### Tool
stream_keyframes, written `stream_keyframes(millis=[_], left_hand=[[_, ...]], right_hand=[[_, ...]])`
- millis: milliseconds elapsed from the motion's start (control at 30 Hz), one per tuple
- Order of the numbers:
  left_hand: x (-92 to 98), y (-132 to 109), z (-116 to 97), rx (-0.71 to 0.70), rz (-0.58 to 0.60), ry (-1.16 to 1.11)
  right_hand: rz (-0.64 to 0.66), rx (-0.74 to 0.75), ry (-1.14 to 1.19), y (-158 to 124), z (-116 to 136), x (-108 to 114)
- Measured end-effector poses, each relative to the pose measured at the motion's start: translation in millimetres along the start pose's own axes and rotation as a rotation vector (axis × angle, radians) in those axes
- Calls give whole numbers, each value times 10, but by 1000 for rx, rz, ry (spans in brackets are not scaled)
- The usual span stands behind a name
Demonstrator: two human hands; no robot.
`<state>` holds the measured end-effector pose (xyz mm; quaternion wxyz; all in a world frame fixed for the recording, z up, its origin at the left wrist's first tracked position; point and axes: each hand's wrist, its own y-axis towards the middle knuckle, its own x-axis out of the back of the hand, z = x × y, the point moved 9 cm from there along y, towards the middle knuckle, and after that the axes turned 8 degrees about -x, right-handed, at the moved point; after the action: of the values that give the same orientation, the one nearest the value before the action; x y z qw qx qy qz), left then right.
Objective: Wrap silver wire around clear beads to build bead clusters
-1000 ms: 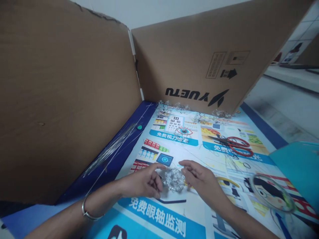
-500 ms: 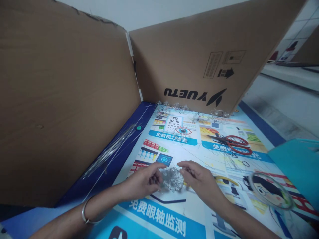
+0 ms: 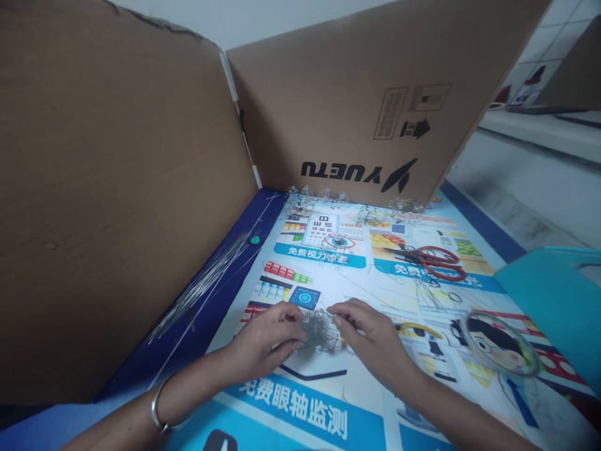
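Between my two hands is a roundish clump of clear beads and thin silvery wire (image 3: 322, 331), held low over the printed sheet. My left hand (image 3: 267, 338) wears a bangle and has its fingers curled in, thumb and fingertips gripping the clump's left side. At the upper right of the clump, my right hand (image 3: 369, 329) pinches with thumb and index finger. A wire end seems to be in that pinch, though it is too fine to be sure.
Red-handled scissors (image 3: 436, 260) lie at the right. Straight wires (image 3: 204, 285) lie along the left cardboard panel (image 3: 117, 188). Beaded wire pieces (image 3: 323, 195) line the back panel's foot. A clear round ring or dish (image 3: 467, 322) and a teal sheet (image 3: 549, 294) are at the right.
My left fingers have closed in on the clump. My right fingertips have moved to its upper right edge. The whole view has shifted slightly.
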<state>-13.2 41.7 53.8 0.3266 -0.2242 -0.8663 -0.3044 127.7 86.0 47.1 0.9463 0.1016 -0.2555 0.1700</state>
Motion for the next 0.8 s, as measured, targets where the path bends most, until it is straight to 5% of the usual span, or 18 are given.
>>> stream_keyframes(millis=[133,333,800], left_hand=[[4,-7,5,-20,6,67],[23,1,0,-118,-37,84],[7,7,1,-116,-54,-4]], right_hand=[[-15,7,24,-39,-41,1],[73,-250,272,-82,-348,-126],[290,-360,327,-80,-244,-236]])
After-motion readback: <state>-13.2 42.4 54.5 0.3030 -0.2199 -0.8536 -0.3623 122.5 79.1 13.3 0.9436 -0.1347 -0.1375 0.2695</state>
